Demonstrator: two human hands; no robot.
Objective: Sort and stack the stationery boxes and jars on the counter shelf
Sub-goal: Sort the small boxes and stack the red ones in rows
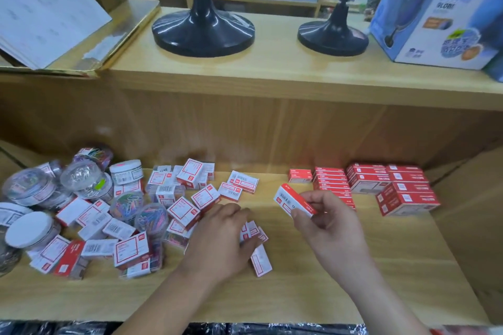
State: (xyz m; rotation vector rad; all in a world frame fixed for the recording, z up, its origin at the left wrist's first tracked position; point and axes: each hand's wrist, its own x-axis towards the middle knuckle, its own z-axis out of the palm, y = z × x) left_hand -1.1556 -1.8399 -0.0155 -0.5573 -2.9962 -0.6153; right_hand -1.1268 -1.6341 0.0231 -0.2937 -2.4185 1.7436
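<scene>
Red stacked boxes point(381, 182) filled the right of the shelf point(326, 294); loose boxes point(185, 212) and jars point(81, 179) remained unsorted. Meanwhile the right hand point(326, 226) pinched a box point(295, 200), and the left hand point(217, 236) gripped small boxes point(254, 232).

The counter point(326, 294) is pale tan wood with a fine straight grain; the loose boxes point(190, 209) on it are white with red frames and black barcodes, and the stacked boxes point(402, 187) at the right are red with small white labels. The held box point(295, 200) in the right hand point(332, 228) is red on top, white with a black barcode on its side. The jars point(126, 204) are clear, showing pink, blue, green and silver clips, some with white lids point(28, 228); the globe stands point(202, 32) are glossy black and the carton point(441, 13) blue and white.
</scene>
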